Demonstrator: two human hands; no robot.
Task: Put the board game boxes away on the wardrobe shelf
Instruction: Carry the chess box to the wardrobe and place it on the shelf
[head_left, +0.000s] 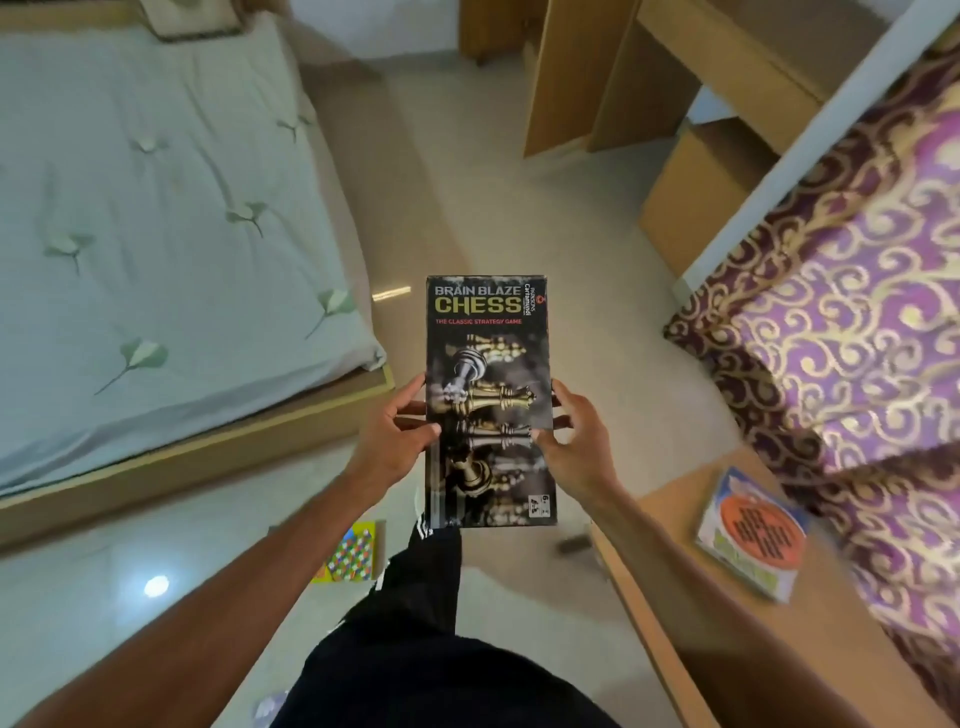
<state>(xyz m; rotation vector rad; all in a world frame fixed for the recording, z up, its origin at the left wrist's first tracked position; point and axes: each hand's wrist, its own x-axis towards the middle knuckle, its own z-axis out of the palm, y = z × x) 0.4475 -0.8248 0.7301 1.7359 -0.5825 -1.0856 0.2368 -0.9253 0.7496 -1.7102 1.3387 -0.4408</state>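
A black chess box (488, 364) with gold and silver pieces on its lid is held flat in front of me, above the floor. My left hand (400, 436) grips its left edge, thumb on the lid. My right hand (571, 441) grips the right edge the same way. A second game box (750, 535), white and blue with an orange disc on it, lies on a wooden surface at the right. A colourful chequered box (353, 553) lies on the floor near my legs.
A bed with a pale green sheet (156, 208) fills the left. A purple and gold patterned cloth (841, 322) hangs at the right. Wooden furniture panels (582, 78) and a cardboard box (696, 192) stand at the back. A glossy tiled floor (519, 218) runs between them.
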